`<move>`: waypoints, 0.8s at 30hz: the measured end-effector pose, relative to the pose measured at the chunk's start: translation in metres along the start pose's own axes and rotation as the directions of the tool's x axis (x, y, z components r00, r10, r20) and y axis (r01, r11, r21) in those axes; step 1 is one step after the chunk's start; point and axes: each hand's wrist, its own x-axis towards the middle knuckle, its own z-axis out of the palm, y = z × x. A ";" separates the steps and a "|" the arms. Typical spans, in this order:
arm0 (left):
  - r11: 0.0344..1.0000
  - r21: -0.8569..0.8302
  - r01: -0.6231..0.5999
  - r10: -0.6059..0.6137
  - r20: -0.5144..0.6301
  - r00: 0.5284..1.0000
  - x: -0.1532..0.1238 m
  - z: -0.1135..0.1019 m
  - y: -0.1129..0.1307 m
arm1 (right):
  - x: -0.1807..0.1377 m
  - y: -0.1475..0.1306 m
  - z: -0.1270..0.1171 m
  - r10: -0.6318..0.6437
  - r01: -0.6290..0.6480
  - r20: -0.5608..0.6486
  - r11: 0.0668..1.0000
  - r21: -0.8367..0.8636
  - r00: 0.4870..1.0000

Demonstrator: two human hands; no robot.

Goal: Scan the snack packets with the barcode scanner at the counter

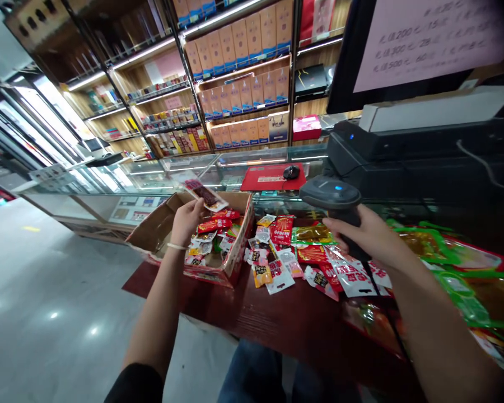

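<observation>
My left hand pinches a snack packet with a clear front and dark contents, held above an open cardboard box. Inside that box lie several small red, white and yellow packets. My right hand is wrapped around the handle of a black barcode scanner, whose blue light is lit and whose head points left. Below and left of the scanner, many snack packets are spread over the dark red counter.
Larger green-edged packets cover the counter at right. A black mouse rests on a red mat on the glass counter. A monitor and black machine stand at the right. Shelves of boxes line the back wall.
</observation>
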 end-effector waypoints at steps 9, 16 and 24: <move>0.819 0.571 -0.053 0.052 0.018 0.998 0.000 -0.031 -0.049 | 0.006 0.006 0.019 0.017 -0.016 0.013 0.998 -0.058 1.000; 0.823 0.563 -0.076 0.095 -0.005 0.995 -0.006 -0.025 -0.036 | 0.005 0.007 0.017 0.006 -0.006 0.002 0.997 -0.077 1.000; 0.811 0.473 -0.346 0.317 0.141 0.938 -0.038 0.019 0.011 | -0.010 0.007 -0.007 0.036 -0.027 -0.100 0.996 0.082 0.994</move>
